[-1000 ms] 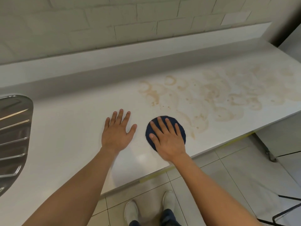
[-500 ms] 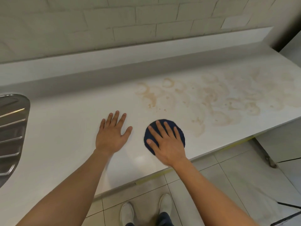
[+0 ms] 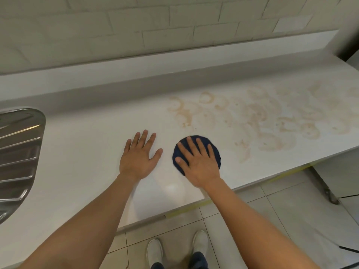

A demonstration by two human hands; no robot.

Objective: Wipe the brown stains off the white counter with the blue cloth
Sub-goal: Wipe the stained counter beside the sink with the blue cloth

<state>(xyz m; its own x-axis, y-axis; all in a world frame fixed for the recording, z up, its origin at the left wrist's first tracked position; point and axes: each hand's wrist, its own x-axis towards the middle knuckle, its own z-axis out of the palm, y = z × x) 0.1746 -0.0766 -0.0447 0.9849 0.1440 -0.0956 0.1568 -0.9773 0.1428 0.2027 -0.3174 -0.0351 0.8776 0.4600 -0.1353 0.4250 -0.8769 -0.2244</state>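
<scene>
A round dark blue cloth (image 3: 214, 152) lies flat on the white counter (image 3: 87, 144) near its front edge. My right hand (image 3: 196, 162) presses flat on the cloth with fingers spread, covering most of it. My left hand (image 3: 138, 154) rests flat and empty on the bare counter just left of the cloth. Brown stains (image 3: 262, 121) in swirls and rings spread over the counter from just beyond the cloth to the right end; the nearest smear (image 3: 182, 113) lies a little beyond my right fingertips.
A ribbed steel sink drainer (image 3: 17, 152) sits at the left edge. A raised ledge (image 3: 136, 65) and tiled wall run behind the counter. Below the front edge are floor tiles and my white shoes (image 3: 155, 249). A cabinet (image 3: 338, 175) stands under the right end.
My right hand and the cloth have stayed near the same spot at the stains' left edge. The brown marks close to the cloth look fainter than a second ago. The left hand has barely moved.
</scene>
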